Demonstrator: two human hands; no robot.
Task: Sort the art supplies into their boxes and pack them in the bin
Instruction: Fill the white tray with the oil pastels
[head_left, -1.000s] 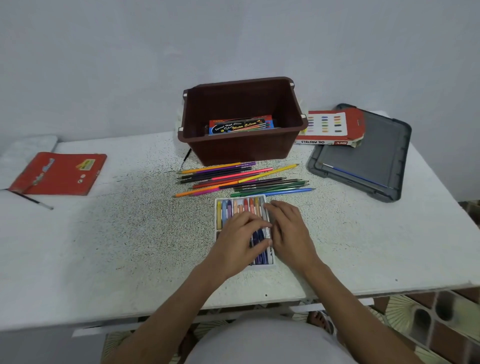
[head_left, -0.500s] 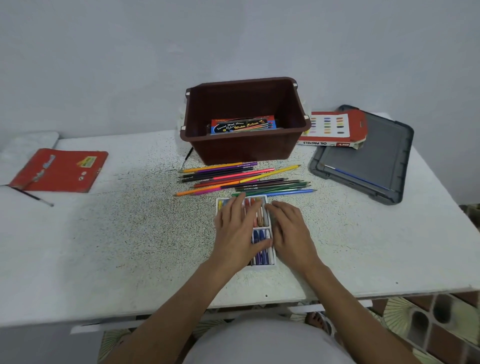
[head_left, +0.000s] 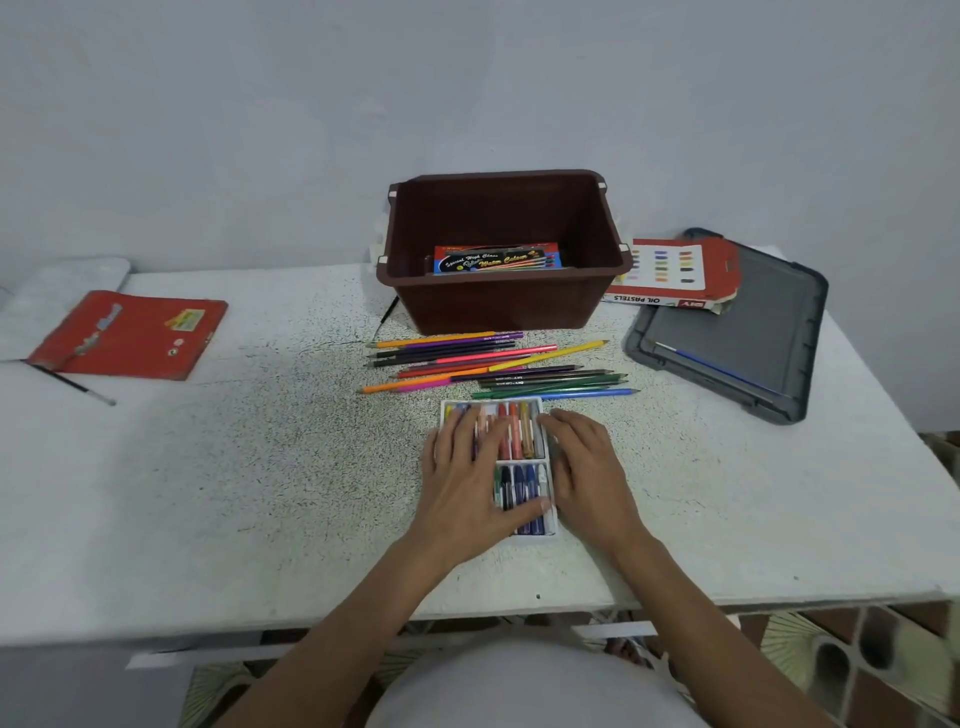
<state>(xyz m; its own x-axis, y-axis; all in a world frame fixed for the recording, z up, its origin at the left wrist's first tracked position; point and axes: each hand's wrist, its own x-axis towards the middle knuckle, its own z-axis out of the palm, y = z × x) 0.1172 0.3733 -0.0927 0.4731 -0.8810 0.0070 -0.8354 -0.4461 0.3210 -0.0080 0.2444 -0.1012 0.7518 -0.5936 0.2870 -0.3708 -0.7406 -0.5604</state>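
A white tray of oil pastels (head_left: 519, 441) lies on the table in front of me. My left hand (head_left: 467, 478) lies flat over its left half, fingers straight on the pastels. My right hand (head_left: 584, 467) rests against the tray's right edge with fingers extended. Beyond the tray lies a loose heap of coloured pencils (head_left: 493, 366). Behind them stands the brown bin (head_left: 498, 306), with a water colour box (head_left: 498, 258) inside. The red oil pastels box (head_left: 675, 273) lies to the bin's right.
A grey bin lid (head_left: 727, 332) with a blue brush (head_left: 717, 366) on it sits at the right. A red flat pack (head_left: 127, 335) and a thin brush (head_left: 72, 384) lie at the far left. The table's front edge is near my arms.
My left hand has slid forward over the tray, from the lower row to the upper row, with fingers straightened. The right hand has stayed at the tray's right edge.
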